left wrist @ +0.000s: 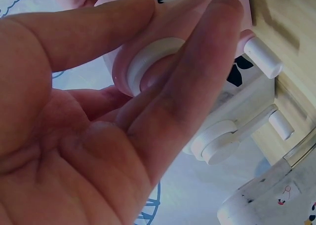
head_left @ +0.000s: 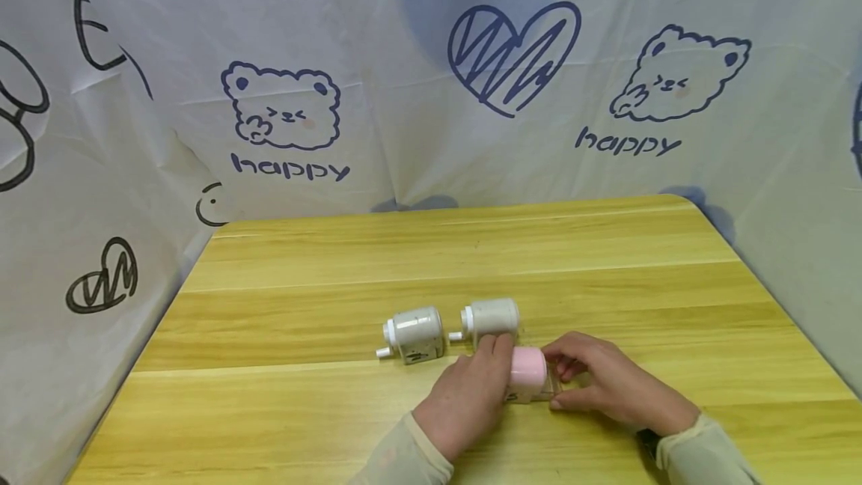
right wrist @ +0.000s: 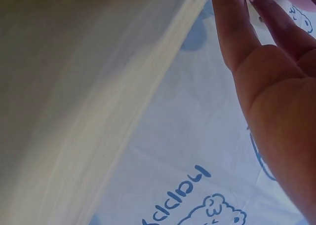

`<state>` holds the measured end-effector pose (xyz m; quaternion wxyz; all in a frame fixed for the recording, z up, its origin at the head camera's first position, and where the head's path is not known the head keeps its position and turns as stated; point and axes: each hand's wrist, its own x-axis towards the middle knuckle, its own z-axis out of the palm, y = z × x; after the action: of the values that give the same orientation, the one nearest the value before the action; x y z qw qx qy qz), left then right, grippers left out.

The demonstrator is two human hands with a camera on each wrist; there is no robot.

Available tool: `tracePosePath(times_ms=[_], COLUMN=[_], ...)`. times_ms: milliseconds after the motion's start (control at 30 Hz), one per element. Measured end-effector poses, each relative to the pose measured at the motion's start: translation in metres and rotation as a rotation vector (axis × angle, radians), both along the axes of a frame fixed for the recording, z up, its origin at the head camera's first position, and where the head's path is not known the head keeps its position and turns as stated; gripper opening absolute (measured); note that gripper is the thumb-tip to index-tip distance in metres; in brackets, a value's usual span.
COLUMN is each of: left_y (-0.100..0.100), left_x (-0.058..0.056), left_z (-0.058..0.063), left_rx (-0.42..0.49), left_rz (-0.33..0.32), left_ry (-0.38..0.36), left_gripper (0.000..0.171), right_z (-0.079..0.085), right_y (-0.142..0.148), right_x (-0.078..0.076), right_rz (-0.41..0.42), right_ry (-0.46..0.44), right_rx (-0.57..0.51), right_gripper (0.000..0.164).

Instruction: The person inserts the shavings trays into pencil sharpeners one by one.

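A pink crank pencil sharpener [head_left: 528, 367] lies between both hands on the table. My left hand [head_left: 471, 395] holds its crank side; in the left wrist view, the thumb and a long finger lie across the pink body [left wrist: 180, 15]. At the opposite end, the fingers and thumb of my right hand [head_left: 606, 380] pinch a clear drawer [head_left: 554, 386] that juts out of the sharpener. The right wrist view shows only part of that hand [right wrist: 271, 82]. How far the drawer is out is hard to see.
Two grey-white crank sharpeners, one on the left [head_left: 417, 334] and one farther back [head_left: 494, 316], stand behind the left hand with cranks pointing left. The wooden table [head_left: 269, 410] meets a white printed cloth [head_left: 404, 133] at the back and sides.
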<state>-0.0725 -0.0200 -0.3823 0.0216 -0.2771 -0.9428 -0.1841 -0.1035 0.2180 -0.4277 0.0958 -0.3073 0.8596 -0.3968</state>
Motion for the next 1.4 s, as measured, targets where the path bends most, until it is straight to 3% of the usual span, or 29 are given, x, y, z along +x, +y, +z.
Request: tracePosePath(times_ms=[333,667,1200,1400], left_y=[0.0,0.001,0.002,0.003], left_x=[0.001,0.001,0.002,0.003], left_z=[0.0,0.001,0.0,-0.001], left_rx=[0.001,-0.003,-0.015,-0.023], left_rz=[-0.003,0.006,0.004,-0.001], left_ry=[0.014,-0.017,0.018,0.031], left_gripper=[0.035,0.041,0.038,0.039], right_z=[-0.003,-0.002,-0.004,-0.001], right_y=[-0.008,-0.01,-0.017,-0.019], right_x=[0.0,0.001,0.001,0.002], right_rz=[-0.001,-0.018,-0.032,-0.034], right_ry=[0.005,0.043,0.068,0.029], right_rx=[-0.017,0.019,0.014,0.024], right_gripper=[0.049,0.049,0.053,0.057])
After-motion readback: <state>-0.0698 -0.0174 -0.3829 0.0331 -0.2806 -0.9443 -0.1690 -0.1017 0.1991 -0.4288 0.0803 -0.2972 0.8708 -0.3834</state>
